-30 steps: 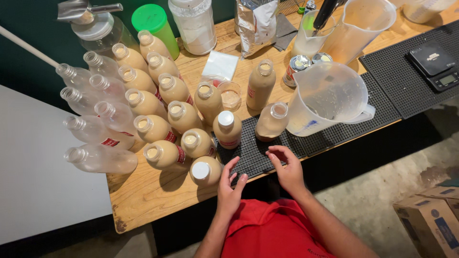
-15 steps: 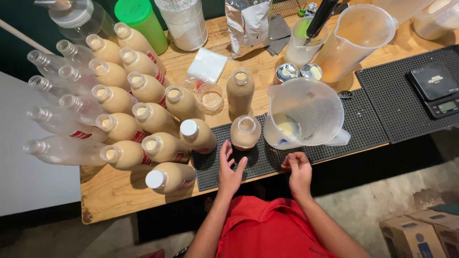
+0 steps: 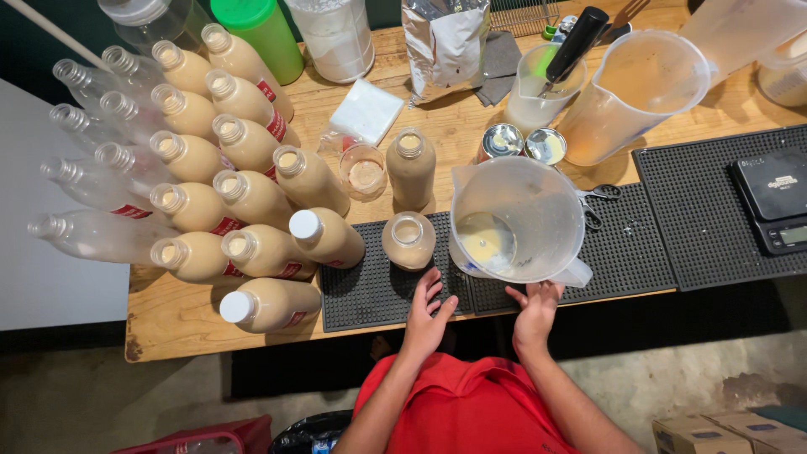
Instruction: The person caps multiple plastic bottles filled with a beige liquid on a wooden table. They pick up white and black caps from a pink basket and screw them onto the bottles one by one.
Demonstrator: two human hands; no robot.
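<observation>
My left hand (image 3: 427,318) rests with fingers apart on the front of a black ribbed bar mat (image 3: 370,290), just below an uncapped bottle (image 3: 409,241) full of beige drink. My right hand (image 3: 535,309) lies open on the mat's front edge, at the foot of a clear plastic pitcher (image 3: 517,220) with a little beige liquid in its bottom. Neither hand holds anything. To the left lie two filled bottles with white caps (image 3: 326,235) (image 3: 267,304). Another uncapped full bottle (image 3: 411,166) stands behind, beside a small cup (image 3: 364,173).
Several filled uncapped bottles (image 3: 244,143) and empty clear ones (image 3: 92,189) crowd the wooden table's left. Behind the pitcher are two opened cans (image 3: 502,140), a second pitcher (image 3: 639,92), scissors (image 3: 601,197), a silver bag (image 3: 445,42) and a green bottle (image 3: 261,34). A black scale (image 3: 777,202) sits right.
Both hands have slid right along the mat's front, away from the capped bottle and toward the pitcher. The view has shifted with them. The bottles stand as before.
</observation>
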